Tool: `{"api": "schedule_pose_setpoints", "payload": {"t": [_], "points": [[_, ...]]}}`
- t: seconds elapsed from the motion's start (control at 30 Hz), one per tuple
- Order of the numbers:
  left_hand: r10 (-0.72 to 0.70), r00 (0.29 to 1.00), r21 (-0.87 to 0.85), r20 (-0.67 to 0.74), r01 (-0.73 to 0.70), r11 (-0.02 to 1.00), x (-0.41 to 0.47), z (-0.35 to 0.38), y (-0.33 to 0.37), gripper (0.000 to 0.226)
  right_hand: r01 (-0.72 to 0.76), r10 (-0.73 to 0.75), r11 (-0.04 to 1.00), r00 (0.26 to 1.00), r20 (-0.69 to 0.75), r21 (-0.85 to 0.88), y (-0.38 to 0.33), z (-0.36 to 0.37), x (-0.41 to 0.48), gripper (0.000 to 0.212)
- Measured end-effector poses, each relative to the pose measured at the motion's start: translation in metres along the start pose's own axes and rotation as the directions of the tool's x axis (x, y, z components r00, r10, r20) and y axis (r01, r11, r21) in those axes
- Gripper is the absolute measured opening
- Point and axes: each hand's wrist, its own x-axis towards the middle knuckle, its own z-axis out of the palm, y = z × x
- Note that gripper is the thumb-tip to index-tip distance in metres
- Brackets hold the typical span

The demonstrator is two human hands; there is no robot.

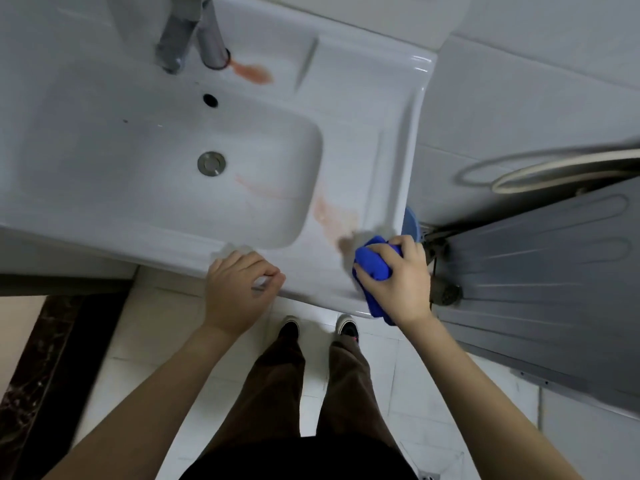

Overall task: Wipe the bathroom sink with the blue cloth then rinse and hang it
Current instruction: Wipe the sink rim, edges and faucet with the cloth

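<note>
Blue cloth (372, 263) is gripped in the right hand (398, 278), pressed on the sink (173, 216) ledge right of centre; left hand (239, 289) is curled, empty, on the front rim.

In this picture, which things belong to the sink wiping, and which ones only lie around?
Job: cloth in right hand; sink; orange stains; tap.
Lying about: hose; grey panel; blue object beside sink.
</note>
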Motion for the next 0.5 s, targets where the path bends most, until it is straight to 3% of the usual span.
{"api": "schedule_pose_setpoints", "payload": {"t": [0.27,0.4,0.5], "points": [[-0.020,1.000,0.033,0.006,0.020,0.999,-0.002,0.005,-0.002,0.016,-0.081,0.089,0.990,0.994,-0.061,0.117,0.040,0.001,0.190,0.034],[-0.059,0.998,0.020,0.017,0.058,0.998,0.000,0.003,0.000,0.019,-0.081,0.097,0.982,0.992,-0.084,0.169,0.028,-0.001,0.130,0.032],[-0.096,0.995,-0.007,0.001,0.096,0.995,-0.001,0.003,0.005,0.018,0.023,-0.023,0.992,1.000,-0.002,0.121,0.018,-0.005,0.049,0.033]]}}
